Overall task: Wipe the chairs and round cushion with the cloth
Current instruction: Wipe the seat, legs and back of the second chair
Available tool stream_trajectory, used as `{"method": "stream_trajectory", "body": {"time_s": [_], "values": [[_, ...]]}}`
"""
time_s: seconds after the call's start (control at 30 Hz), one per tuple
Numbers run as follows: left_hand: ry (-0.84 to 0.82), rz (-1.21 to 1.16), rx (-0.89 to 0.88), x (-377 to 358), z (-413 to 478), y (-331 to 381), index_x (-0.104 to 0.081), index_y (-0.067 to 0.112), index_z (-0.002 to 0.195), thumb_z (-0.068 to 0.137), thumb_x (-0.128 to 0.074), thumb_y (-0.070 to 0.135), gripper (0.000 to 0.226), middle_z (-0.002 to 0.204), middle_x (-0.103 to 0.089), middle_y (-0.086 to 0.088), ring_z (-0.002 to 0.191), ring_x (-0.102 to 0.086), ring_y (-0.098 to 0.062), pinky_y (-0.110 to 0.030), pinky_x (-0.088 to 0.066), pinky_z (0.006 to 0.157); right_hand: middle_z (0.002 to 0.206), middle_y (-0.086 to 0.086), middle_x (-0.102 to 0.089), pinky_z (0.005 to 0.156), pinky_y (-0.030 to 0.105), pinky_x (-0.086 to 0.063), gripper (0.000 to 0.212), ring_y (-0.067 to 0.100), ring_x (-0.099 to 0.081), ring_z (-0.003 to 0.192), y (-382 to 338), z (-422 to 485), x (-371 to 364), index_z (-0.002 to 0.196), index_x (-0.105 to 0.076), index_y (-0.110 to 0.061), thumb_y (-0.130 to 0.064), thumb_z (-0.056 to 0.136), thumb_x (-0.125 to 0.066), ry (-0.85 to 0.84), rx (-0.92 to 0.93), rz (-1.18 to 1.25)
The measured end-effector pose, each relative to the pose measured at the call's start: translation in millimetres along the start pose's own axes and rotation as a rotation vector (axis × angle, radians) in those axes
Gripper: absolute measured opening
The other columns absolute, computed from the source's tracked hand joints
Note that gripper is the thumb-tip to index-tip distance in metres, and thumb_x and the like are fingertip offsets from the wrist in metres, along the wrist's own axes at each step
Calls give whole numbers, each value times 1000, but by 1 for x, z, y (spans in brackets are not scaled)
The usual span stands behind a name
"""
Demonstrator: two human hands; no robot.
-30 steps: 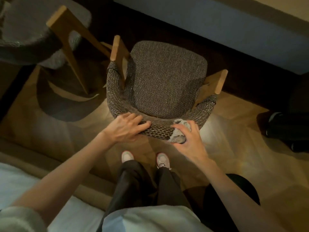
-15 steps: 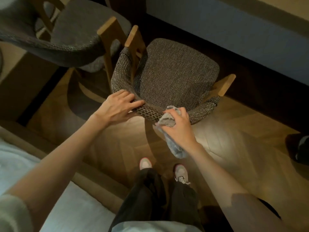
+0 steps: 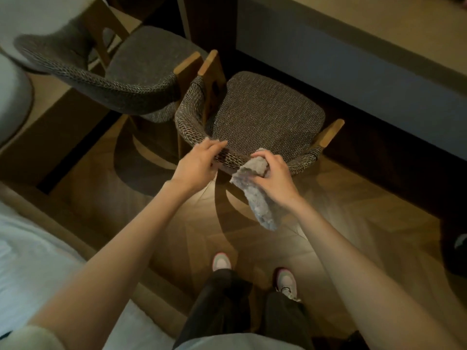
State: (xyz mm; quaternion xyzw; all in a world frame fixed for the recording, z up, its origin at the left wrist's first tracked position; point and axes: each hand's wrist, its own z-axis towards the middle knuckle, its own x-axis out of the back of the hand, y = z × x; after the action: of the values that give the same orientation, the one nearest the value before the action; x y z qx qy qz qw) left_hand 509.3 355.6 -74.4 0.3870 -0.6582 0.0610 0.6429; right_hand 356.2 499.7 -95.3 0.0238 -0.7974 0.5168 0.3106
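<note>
1. Near chair (image 3: 267,114): the seat lies beyond both sets of fingertips, and its woven back rail (image 3: 233,158) curves beneath them. The chair stands free on the wood floor (image 3: 353,223). I judge that a hard stroke could slide or tilt it away from me if the bracing hand slackens.
2. Second chair (image 3: 141,64): it stands well to the left of the left fingers, with its wooden post just beside the near chair's post. A shoved near chair could knock against it.
3. Left hand (image 3: 199,165): the fingers are nearly straight and close together, laid over the top of the rail. I cannot tell whether the thumb hooks beneath.
4. Right hand (image 3: 275,175): the fingers are curled and clamped round the bunched cloth, pressing it to the rail, near the left fingertips and to their right.
5. Cloth (image 3: 260,198): the bunched end sits under the right fingers, against the rail.
   - Risk: the loose tail does no wiping, and may catch in the open weave or drag free of the grip.
   - Long axis: it runs from the fingertips back past the heel of the palm. The free end hangs pointing down, toward the floor and my feet.
</note>
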Motion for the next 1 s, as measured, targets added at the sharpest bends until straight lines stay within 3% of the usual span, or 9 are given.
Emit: {"method": "stream_trajectory", "body": {"time_s": [0.17, 0.27, 0.37, 0.43, 0.53, 0.6, 0.7, 0.83, 1.0], "values": [[94, -331, -71, -30, -28, 71, -51, 17, 136, 87, -67, 24, 52, 128, -59, -3, 111, -56, -10, -24, -44, 98, 111, -7, -50, 88, 37, -53, 55, 12, -57, 104, 17, -42, 47, 115, -32, -30, 4, 83, -62, 44, 0, 250], [-23, -498, -8, -60, -31, 113, -46, 22, 140, 80, -75, 32, 68, 128, -55, 5, 108, -54, -4, -22, -46, 90, 102, -5, -43, 79, 21, -49, 48, 7, -53, 97, 38, -59, 79, 108, -23, -20, 13, 85, -49, 51, -40, 330], [-71, -563, -12, -86, -24, 152, -44, 23, 140, 76, -77, 35, 73, 121, -48, 16, 108, -44, 4, -13, -39, 90, 99, -6, -38, 64, 8, -42, 36, -17, -48, 81, 62, -69, 114, 106, -24, -18, 10, 89, -40, 0, -51, 305], [-22, -600, -35, -100, -17, 180, -51, 18, 132, 80, -75, 28, 58, 114, -49, 20, 106, -44, 7, -9, -38, 90, 102, -7, -39, 75, 16, -44, 27, -10, -49, 93, 75, -74, 139, 106, -26, -21, -1, 96, -41, -58, -24, 282], [49, -687, 61, -123, -10, 218, -57, 23, 111, 91, -63, 20, 21, 97, -53, 22, 86, -50, 11, -5, -39, 76, 109, -1, -41, 92, 42, -45, 29, 21, -46, 112, 101, -79, 172, 98, -30, -31, -7, 94, -47, -89, -1, 200], [67, -750, 147, -137, -6, 235, -55, 25, 96, 94, -58, 20, 6, 87, -58, 13, 78, -55, 10, -7, -42, 67, 109, -2, -45, 92, 44, -48, 28, 17, -49, 111, 120, -79, 191, 99, -34, -30, -10, 93, -54, -81, 12, 194], [98, -785, 229, -153, -5, 251, -54, 23, 92, 95, -56, 23, 3, 81, -62, 8, 74, -59, 6, -9, -44, 61, 99, -14, -55, 80, 30, -52, 19, -3, -57, 93, 147, -72, 212, 104, -47, -23, -22, 92, -62, -94, 6, 231], [192, -825, 259, -163, 1, 261, -60, 18, 98, 94, -57, 28, 12, 85, -63, 11, 79, -58, 6, -11, -45, 66, 93, -18, -59, 72, 13, -46, 11, -7, -56, 87, 171, -52, 226, 100, -58, -23, -21, 91, -64, 5, 54, 129], [268, -795, 253, -167, 53, 253, -58, 28, 112, 94, -55, 33, 19, 103, -63, 15, 97, -60, 2, -28, -54, 81, 89, -11, -60, 77, 41, -54, 5, 6, -59, 85, 185, -1, 223, 99, -55, -19, -22, 95, -58, 125, 89, 45]]}}
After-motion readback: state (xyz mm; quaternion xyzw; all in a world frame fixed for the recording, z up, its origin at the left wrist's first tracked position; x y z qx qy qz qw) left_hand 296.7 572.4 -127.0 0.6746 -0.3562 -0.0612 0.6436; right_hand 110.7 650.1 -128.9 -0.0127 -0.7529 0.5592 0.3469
